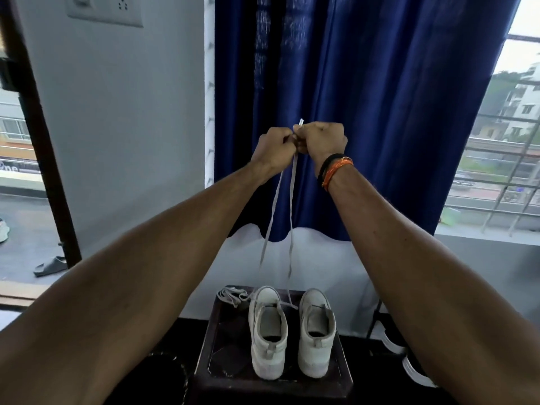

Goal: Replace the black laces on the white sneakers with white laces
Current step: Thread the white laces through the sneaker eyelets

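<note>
Two white sneakers (268, 331) (317, 331) stood on one dark stool (222, 361). Two hands (273, 149) (321, 140) held one white lace (290, 206); one loose lace bundle (232, 295) lay at the stool's far left corner.

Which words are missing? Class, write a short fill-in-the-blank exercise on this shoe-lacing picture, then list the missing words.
1. Both hands, the left hand and the right hand, hold up the two ends of a ____ lace.
2. That lace runs down to the ____ sneaker, not the other sneaker.
3. Both sneakers stand on a dark ____.
4. Behind the hands hangs a ____ curtain.

Missing words: white; left; stool; blue
</note>
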